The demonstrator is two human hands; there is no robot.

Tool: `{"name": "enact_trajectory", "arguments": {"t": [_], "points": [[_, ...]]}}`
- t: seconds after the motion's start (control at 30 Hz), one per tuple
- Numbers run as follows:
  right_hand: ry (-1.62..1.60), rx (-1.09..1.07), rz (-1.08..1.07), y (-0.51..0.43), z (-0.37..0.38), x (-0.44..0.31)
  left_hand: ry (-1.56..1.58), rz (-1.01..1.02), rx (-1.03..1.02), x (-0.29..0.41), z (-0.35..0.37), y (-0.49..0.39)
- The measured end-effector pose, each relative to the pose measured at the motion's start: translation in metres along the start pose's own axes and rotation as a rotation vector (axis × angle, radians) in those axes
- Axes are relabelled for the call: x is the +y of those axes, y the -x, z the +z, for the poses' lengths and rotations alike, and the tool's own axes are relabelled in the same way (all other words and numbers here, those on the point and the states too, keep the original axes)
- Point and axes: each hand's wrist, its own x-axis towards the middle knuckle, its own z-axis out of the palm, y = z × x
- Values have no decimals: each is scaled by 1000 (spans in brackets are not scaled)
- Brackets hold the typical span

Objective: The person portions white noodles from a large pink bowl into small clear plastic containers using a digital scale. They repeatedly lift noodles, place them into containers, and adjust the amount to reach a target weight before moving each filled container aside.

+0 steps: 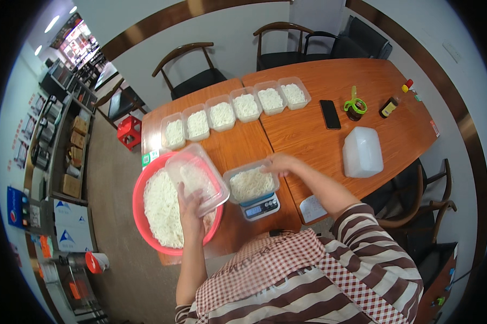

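My left hand [192, 204] holds a clear plastic container [194, 174], tilted over a red plastic basin [138, 210]. Through its see-through wall show the basin's rim and part of the white noodles [162, 210] heaped inside. On a digital kitchen scale [261, 208] with a lit display rests another clear container [226, 178], filled with noodles [251, 184]. My right hand [283, 164] grips this one at its far right corner, fingers over the rim. Beyond, a row of several noodle-filled containers [222, 115] runs across the wooden table [304, 141].
Right of the row lie a black phone [329, 114], a jar with a green handled top [354, 109] and a sauce bottle [389, 107]. Nearer stands a stack of plastic containers [363, 152]. A paper sheet [312, 208] lies at the near edge. Chairs [196, 77] surround the table.
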Motion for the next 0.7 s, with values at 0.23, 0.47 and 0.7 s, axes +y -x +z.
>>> {"name": "enact_trajectory", "arguments": {"t": [0.23,0.47,0.7], "points": [[-678,415,177,16,9,75,99,-62,-72,-12,21,-10],[-1086,781,406,27,-43,153,107,-206,-161,-21,58,-21],[-1325,547,315,53,-13,93,52,-251,-166,-33,78,-21]]}}
